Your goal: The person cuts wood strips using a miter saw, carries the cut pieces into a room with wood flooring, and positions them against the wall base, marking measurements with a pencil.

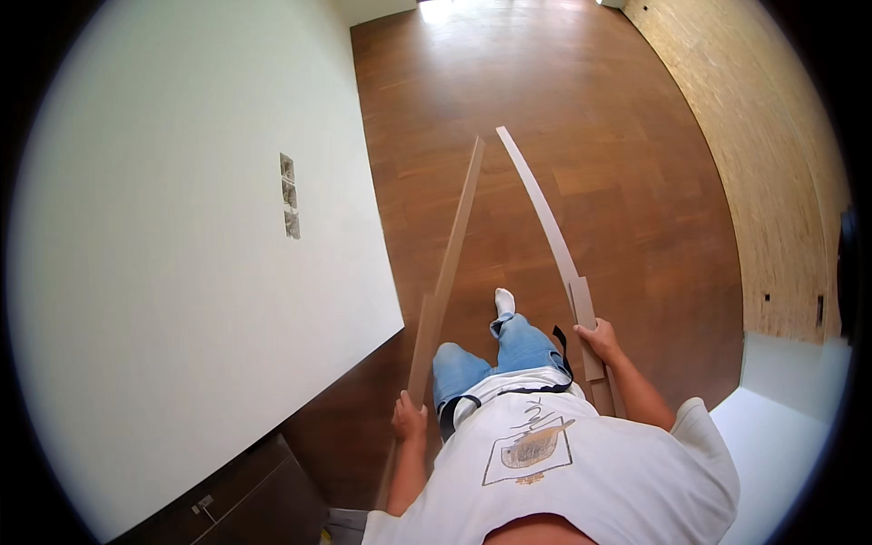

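My left hand point(409, 416) is closed around long, flat brown trim strips. One long brown strip point(459, 222) reaches far forward over the floor, and a shorter brown strip point(421, 354) lies alongside it nearer to me. On the other side, my right hand point(598, 338) grips a second bundle. A long, pale, nearly white strip point(536, 195) runs forward from it, with a shorter pinkish-brown strip point(585, 313) against it. The two bundles lean toward each other at their far ends and stay slightly apart. Both bundles continue back past my hands, partly hidden by my arms.
A white wall point(200, 272) with three open socket holes point(290, 194) stands on the left, ending at a corner near my left bundle. A bare chipboard wall point(763, 173) lines the right. Brown wooden floor point(618, 173) stretches ahead. A dark cabinet point(263, 495) is at lower left.
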Available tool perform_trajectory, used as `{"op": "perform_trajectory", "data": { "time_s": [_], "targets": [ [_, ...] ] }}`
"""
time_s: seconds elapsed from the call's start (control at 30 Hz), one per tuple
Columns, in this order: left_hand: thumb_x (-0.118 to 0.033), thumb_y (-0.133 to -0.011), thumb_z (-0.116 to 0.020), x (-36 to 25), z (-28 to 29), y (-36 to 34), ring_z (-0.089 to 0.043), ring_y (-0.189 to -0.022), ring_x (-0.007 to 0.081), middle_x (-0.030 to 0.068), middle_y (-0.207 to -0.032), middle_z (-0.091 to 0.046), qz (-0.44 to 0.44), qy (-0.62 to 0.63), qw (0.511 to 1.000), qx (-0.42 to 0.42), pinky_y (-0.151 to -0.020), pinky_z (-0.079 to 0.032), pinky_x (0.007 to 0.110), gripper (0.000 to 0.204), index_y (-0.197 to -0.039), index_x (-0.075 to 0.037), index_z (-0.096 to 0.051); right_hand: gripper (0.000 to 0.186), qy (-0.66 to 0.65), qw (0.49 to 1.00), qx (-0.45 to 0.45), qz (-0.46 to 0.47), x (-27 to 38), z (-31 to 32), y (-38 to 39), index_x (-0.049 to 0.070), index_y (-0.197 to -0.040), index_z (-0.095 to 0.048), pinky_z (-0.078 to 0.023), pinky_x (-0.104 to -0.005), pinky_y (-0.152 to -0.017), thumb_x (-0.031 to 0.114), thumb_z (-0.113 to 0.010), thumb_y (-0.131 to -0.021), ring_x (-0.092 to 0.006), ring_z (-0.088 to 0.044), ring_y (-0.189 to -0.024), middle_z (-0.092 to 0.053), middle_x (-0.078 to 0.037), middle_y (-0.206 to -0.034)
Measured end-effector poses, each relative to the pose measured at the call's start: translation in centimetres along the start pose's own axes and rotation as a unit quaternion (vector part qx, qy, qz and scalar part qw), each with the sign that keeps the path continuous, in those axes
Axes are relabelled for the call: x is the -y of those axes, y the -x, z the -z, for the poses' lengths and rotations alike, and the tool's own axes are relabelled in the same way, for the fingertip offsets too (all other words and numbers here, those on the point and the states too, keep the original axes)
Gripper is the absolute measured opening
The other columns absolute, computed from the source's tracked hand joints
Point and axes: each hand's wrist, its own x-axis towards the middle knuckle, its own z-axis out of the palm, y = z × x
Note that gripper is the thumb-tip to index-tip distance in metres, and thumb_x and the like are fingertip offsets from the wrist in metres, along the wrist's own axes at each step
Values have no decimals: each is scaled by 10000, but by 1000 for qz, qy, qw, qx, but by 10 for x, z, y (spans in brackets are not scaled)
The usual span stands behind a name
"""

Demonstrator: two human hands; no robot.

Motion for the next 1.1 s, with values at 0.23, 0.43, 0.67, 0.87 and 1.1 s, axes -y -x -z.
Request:
{"op": "perform_trajectory", "data": {
  "time_s": [0.23,0.43,0.67,0.87,1.1],
  "targets": [
    [-257,-754,-840,-60,-15,-37,-668,-1043,331,124,-1113,-654,45,-15,999,-14,-823,-569,454,670,-1329,-76,-547,569,118,993,0,6,40,36,-109,-39,-1001,-711,-555,-451,-818,478,-803,-780,-384,-720,-952,-737,-252,-979],
    [-269,-778,-810,-94,-36,-108,-684,-1002,337,133,-1095,-676,75,19,997,-23,-798,-571,467,589,-1279,-84,-562,561,171,985,-16,13,59,33,-178,-34,-1014,-702,-551,-443,-832,471,-796,-788,-374,-717,-953,-734,-241,-974],
    [-256,-803,-786,-142,-60,-223,-683,-986,367,147,-1079,-692,113,69,991,7,-809,-566,477,515,-1229,-70,-564,550,237,971,-22,25,84,2,-302,-26,-1018,-688,-546,-472,-837,471,-781,-801,-415,-697,-970,-722,-260,-984],
    [-236,-816,-789,-154,-199,-351,-670,-994,365,149,-1076,-685,112,53,990,-60,-816,-558,479,498,-1216,-54,-557,533,267,962,-47,34,31,-79,-452,-12,-995,-680,-547,-482,-825,474,-784,-802,-421,-695,-948,-723,-248,-959],
    [-200,-819,-787,-151,-388,-519,-663,-966,376,148,-1006,-679,131,69,977,-155,-791,-544,495,354,-1059,-54,-572,474,237,960,-88,118,-62,-184,-604,-2,-979,-676,-547,-482,-804,435,-772,-824,-420,-697,-909,-716,-248,-919]
  ]
}}
